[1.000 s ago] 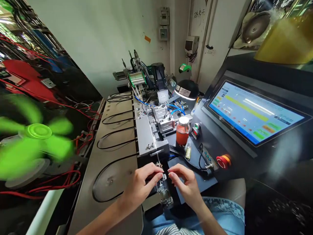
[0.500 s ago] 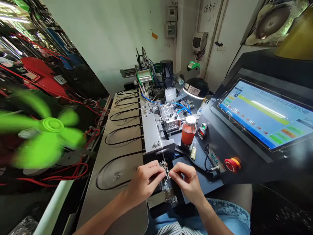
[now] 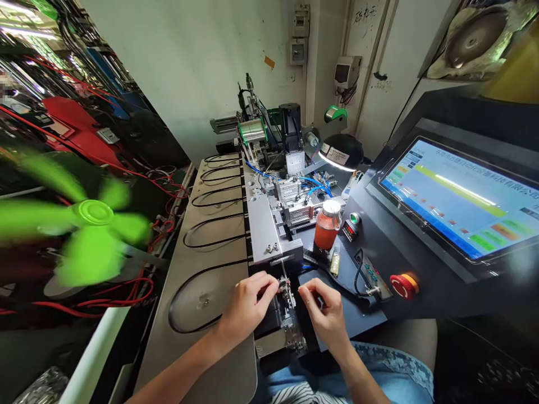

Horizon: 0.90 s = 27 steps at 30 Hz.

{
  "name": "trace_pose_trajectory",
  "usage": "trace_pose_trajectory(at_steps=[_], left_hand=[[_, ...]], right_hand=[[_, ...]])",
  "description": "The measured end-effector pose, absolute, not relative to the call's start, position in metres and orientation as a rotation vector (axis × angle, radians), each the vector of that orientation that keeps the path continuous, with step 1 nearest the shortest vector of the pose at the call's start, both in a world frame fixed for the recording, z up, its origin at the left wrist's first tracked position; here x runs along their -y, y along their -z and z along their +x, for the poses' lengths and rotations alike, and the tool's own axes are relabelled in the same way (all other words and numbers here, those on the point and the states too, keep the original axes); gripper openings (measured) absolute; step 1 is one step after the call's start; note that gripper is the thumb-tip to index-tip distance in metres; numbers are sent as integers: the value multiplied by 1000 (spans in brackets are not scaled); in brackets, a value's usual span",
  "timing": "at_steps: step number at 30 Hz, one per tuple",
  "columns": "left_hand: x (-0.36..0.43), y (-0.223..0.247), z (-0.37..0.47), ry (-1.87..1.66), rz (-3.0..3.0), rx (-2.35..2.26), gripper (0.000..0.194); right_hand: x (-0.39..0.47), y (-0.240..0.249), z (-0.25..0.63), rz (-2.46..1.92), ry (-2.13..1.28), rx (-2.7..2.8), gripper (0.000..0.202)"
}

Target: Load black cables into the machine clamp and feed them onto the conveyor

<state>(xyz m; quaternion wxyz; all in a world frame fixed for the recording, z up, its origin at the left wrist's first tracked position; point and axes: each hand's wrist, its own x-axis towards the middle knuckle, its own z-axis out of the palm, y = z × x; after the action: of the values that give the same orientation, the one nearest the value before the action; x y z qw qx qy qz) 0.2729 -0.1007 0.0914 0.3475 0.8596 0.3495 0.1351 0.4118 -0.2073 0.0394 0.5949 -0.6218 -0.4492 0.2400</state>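
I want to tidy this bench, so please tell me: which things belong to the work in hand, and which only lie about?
Likely in use:
small metal fixture between the left hand and right hand
black looped cables

Seemingly just lying about:
lidded bottle with orange-red contents
small yellowish tube

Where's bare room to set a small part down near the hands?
Beige tabletop shows bare between the left forearm and the rounded near corner; dark plate shows bare right of the right hand. Crowded: the metal fixture between the hands, and around the orange-red bottle.
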Motion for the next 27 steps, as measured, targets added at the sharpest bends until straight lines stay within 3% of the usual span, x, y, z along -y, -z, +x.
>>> trace_pose_trajectory(at_steps=[27], left_hand=[[100,-78,282,-195,2502,-1019,25]], right_hand=[[166,-12,411,-1383,-691,1173,32]])
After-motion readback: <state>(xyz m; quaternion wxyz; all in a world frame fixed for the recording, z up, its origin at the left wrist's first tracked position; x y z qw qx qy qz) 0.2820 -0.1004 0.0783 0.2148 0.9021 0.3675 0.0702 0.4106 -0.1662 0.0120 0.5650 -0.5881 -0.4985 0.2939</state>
